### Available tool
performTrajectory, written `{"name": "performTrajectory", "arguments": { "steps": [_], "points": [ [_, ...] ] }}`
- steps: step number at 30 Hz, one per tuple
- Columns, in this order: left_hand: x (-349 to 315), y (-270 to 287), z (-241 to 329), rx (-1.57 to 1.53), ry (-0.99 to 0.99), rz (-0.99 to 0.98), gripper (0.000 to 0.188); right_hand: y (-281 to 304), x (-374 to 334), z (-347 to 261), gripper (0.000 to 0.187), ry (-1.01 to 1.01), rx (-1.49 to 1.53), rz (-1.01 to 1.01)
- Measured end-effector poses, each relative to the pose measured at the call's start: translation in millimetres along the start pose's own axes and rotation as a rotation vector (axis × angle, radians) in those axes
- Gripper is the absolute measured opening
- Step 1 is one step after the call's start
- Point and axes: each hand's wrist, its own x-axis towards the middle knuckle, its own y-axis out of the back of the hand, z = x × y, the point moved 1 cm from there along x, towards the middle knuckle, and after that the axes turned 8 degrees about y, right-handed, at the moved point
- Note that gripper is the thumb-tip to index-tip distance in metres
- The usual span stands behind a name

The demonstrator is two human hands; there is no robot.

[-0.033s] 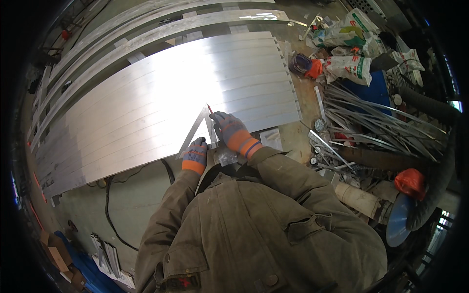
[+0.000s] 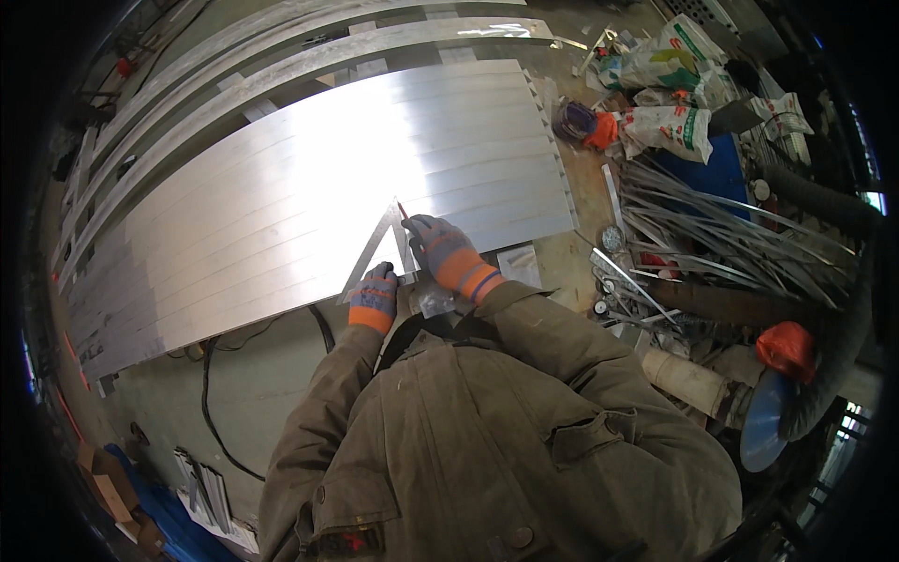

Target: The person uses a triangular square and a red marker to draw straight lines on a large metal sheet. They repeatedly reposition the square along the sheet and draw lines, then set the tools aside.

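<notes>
A long, shiny metal panel (image 2: 496,150) made of parallel strips lies in front of me, bright glare across its middle. On it rests a metal set square (image 2: 368,245), its point turned away from me. My left hand (image 2: 375,294), in a grey and orange glove, grips the square at its near edge. My right hand (image 2: 444,249), gloved alike, is closed around a slim red pencil (image 2: 404,210). The pencil's tip is close to the square's far point; whether it touches the panel is hard to see.
Long metal bars (image 2: 309,64) run behind the panel. To the right lie white sacks (image 2: 667,133), a heap of thin metal strips (image 2: 730,225), a red bag (image 2: 785,352) and a thick hose (image 2: 829,375). A black cable (image 2: 208,403) hangs at the near left, above cardboard boxes (image 2: 108,482).
</notes>
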Motion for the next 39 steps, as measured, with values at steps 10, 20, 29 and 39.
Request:
{"name": "performTrajectory", "arguments": {
  "steps": [10,20,29,39],
  "points": [
    [1,-3,0,-0.002,0.008,0.017,0.020,16,-92,-25,0.031,-0.023,0.133,-0.178],
    [-12,7,-26,0.061,0.046,0.064,0.016,39,-139,-48,0.029,-0.155,0.307,-0.050],
    [-26,11,-58,0.038,0.131,0.074,0.013,28,-160,-61,0.024,-0.191,0.295,0.068],
    [-18,4,-72,0.004,0.056,0.091,0.011,-1,-233,-76,0.020,-0.378,0.340,0.245]
  ]
}}
